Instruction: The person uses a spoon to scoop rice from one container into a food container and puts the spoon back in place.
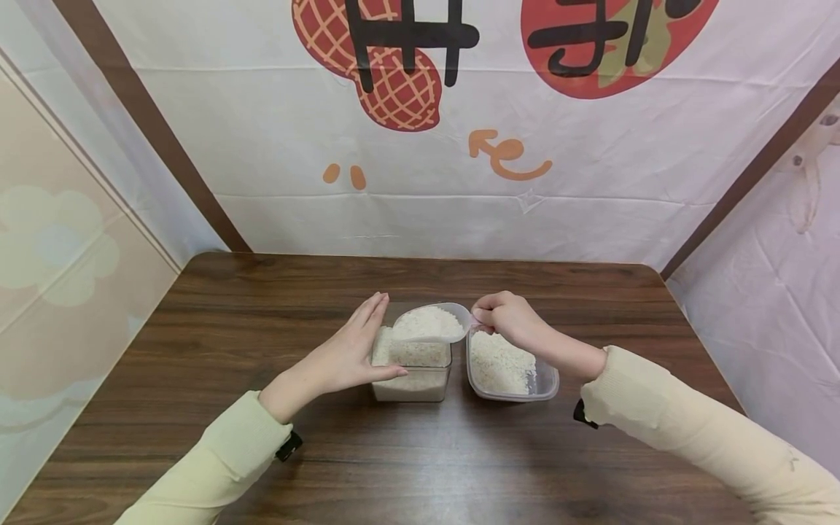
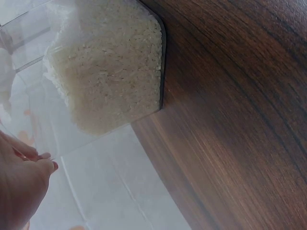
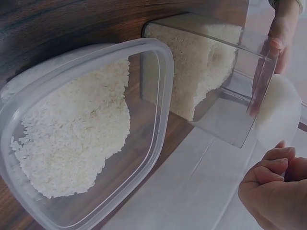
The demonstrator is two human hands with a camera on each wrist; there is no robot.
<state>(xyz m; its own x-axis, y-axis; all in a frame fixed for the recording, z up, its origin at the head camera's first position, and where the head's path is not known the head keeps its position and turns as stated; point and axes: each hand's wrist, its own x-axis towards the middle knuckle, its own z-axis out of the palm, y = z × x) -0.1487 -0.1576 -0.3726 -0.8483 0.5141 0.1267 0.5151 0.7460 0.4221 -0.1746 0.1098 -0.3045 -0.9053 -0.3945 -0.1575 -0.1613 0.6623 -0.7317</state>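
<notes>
My right hand [image 1: 518, 324] pinches the handle of a translucent scoop [image 1: 464, 321]. White rice [image 1: 429, 323] fills the scoop, which is held nearly level above a clear square container [image 1: 412, 394]. That container is partly filled with rice [image 2: 110, 76], piled unevenly against its walls. My left hand [image 1: 348, 354] holds the container near its rim, with the thumb on the near side and the fingers on the left side. In the right wrist view, the left fingers [image 3: 261, 79] show through the clear wall.
Just right of the container stands a plastic tub [image 3: 165, 96] with a rounded rim, holding more rice [image 3: 81, 129]. Both stand on a dark wooden table [image 1: 295, 452]. A printed white cloth [image 1: 420, 226] hangs behind the table.
</notes>
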